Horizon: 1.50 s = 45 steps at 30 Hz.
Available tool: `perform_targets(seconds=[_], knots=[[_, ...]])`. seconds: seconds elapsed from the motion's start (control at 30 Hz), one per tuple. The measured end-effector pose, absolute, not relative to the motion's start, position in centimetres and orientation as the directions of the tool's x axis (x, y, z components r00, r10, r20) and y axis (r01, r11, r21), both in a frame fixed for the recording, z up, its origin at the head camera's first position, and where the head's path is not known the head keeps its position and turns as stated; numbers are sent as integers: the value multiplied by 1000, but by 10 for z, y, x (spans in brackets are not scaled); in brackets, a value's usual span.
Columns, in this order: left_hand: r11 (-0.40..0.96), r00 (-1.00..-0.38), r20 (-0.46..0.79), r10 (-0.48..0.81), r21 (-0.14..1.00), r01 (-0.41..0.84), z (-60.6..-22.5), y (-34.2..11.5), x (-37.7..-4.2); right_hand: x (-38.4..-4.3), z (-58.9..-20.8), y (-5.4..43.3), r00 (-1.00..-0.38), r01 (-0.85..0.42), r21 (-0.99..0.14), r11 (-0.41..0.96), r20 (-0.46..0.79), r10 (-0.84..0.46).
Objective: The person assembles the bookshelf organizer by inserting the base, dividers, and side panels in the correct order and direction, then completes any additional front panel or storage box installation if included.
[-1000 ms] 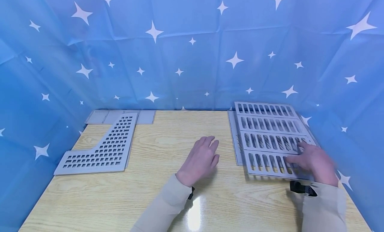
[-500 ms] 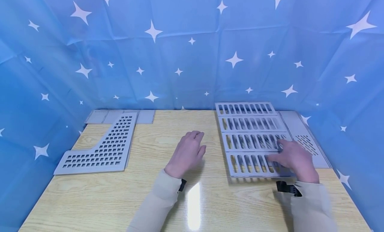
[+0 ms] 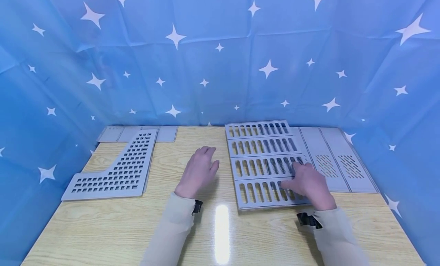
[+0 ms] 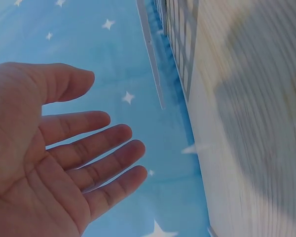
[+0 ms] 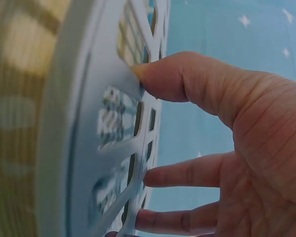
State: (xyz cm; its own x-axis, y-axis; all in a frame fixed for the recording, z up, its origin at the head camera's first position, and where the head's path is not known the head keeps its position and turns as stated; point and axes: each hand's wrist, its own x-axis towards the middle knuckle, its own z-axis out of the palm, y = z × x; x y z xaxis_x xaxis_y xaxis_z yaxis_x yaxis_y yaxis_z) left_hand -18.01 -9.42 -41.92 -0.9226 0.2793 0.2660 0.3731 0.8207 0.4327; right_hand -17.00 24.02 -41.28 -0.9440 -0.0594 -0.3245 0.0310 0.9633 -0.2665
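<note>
A pale grey slotted panel (image 3: 266, 164), marked off in rows of long rounded slots, lies right of the table's middle. My right hand (image 3: 309, 184) holds it near its right side, thumb and fingers spread across the slots. In the right wrist view, the thumb (image 5: 163, 79) meets the edge of a slot, and fingertips (image 5: 153, 177) reach the panel lower down; the lowest fingertips are partly hidden by the panel. My left hand (image 3: 196, 172) hovers over the wood left of the panel, holding nothing. Its fingers (image 4: 103, 168) are loosely extended in the left wrist view.
Flat grey panels (image 3: 354, 159) with slanted slits lie at the right, partly under the slotted panel. At the left, an L-shaped panel with square holes (image 3: 113, 178) overlaps a plain grey strip (image 3: 166, 134). A blue starred curtain (image 3: 206, 59) hangs behind the wooden table (image 3: 103, 231).
My right hand has moved left with the slotted panel, uncovering the slitted panels on the right. My left hand has also shifted left, still holding nothing.
</note>
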Motion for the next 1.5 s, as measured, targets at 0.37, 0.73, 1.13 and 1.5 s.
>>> perform_targets(seconds=[0.37, 0.73, 1.13, 1.5], knots=[[846, -954, 227, 196, 452, 282, -422, -125, -179, -153, -420, 193, -960, -50, -308, 950, -247, -131], [848, -952, 253, 173, 453, 275, -424, -145, -179, -141, -430, 151, -976, -83, -289, 954, -168, -136], [857, -966, 182, 183, 452, 248, -427, -145, -181, -136, -438, 137, -988, -147, -249, 957, -18, -156], [871, -980, 98, 176, 447, 201, -427, -148, -181, -139, -428, 141, -960, -181, -457, 871, -110, -257]])
